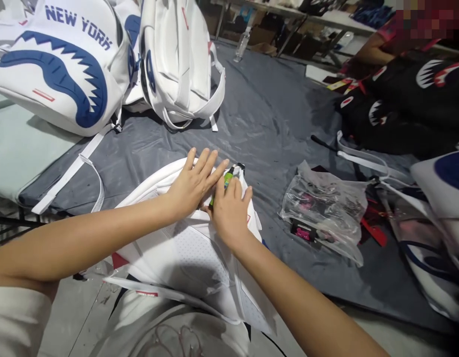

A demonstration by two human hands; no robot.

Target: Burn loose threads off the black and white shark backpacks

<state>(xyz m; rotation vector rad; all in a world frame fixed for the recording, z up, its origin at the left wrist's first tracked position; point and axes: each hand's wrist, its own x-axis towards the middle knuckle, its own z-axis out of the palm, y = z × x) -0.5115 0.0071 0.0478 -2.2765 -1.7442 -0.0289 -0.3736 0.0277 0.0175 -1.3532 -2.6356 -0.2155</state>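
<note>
A white backpack (200,248) leans against the near table edge in front of me, its back panel towards me. My left hand (194,186) lies on the top of the backpack with its fingers stretched out. Close beside it, my right hand (229,206) is closed around a small green-and-black tool (228,177). Only part of this tool shows, so I cannot make out its exact kind. My right fingers rest against the top of the bag.
White backpacks with blue shark mouths (77,69) stand at the back left. A clear plastic bag (326,203) with small pink tags lies to the right. Black shark bags (396,104) and another white bag (437,213) are farther right. A bottle (242,44) stands behind, and a person's arm (371,52) shows.
</note>
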